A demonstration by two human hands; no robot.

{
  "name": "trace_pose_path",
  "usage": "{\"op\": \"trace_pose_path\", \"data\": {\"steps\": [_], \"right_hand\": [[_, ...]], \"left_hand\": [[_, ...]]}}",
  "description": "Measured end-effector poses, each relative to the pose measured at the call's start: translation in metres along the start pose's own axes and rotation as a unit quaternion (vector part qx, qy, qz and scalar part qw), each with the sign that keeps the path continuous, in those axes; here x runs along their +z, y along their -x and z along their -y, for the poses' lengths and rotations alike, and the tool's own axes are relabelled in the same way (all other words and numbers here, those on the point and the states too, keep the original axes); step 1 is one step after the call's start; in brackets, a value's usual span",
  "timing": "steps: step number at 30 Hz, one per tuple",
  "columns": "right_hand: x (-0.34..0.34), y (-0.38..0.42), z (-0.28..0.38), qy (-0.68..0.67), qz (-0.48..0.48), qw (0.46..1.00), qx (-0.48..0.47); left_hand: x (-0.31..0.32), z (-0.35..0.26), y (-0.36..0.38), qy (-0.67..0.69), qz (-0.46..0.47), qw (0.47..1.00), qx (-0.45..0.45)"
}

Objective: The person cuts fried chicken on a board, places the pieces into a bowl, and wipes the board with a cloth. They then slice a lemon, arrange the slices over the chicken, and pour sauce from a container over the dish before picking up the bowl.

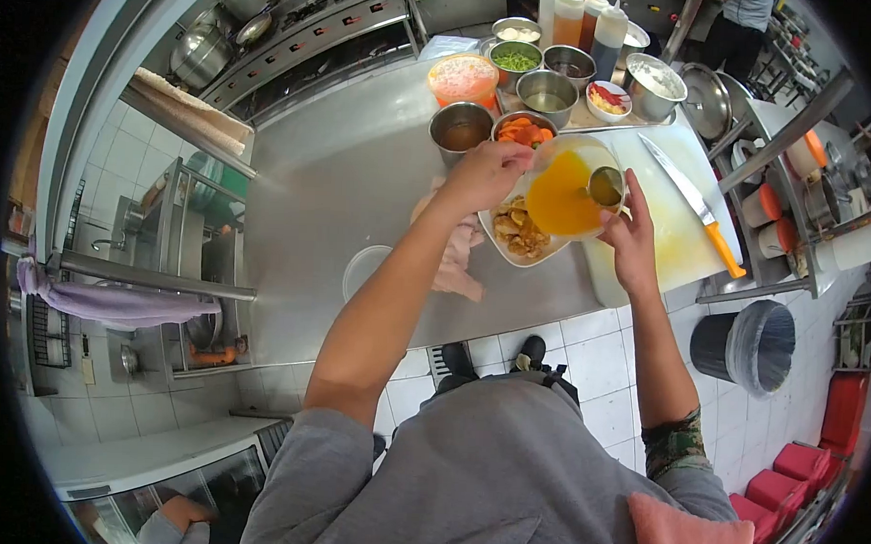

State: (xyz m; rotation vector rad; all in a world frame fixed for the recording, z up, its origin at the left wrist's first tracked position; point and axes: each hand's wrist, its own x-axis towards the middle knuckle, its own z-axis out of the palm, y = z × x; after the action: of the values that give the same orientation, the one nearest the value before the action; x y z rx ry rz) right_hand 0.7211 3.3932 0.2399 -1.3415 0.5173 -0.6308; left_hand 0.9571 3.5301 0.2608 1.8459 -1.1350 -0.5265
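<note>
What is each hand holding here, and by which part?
Left hand grips the clear container of orange liquid by its rim, tilted. Right hand holds a small ladle by its handle.

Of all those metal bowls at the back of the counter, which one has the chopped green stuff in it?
The steel bowl in the back row, just right of the orange-lidded tub; it alone holds chopped greens.

A stainless steel worktop (352, 183) fills the middle of a commercial kitchen. Along its far edge runs a range (310, 28) with pots on the burners. White tiles cover the floor (596, 359) and the wall (137, 151) at the left, where a steel sink (135, 228) and a rail with a lilac cloth (103, 304) sit. A black bin (749, 345) stands on the floor near the worktop's right end, beside a wire rack (793, 203). Red seats (813, 458) line the lower right. Light is even and bright.
</note>
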Motion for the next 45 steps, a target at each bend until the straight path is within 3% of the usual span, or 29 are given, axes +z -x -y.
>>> {"op": "trace_pose_path", "data": {"steps": [11,17,45], "right_hand": [[-0.013,-0.003,0.001,0.036,-0.011,0.999,-0.013],[-0.002,-0.011,0.009,0.023,-0.013,0.999,-0.019],[-0.003,0.003,-0.003,0.005,0.024,1.000,0.013]], "left_hand": [[0.002,-0.003,-0.012,-0.054,0.021,0.998,0.019],[-0.005,-0.014,-0.016,-0.036,0.001,0.999,-0.022],[-0.004,-0.002,0.015,-0.016,0.016,0.999,-0.027]]}}
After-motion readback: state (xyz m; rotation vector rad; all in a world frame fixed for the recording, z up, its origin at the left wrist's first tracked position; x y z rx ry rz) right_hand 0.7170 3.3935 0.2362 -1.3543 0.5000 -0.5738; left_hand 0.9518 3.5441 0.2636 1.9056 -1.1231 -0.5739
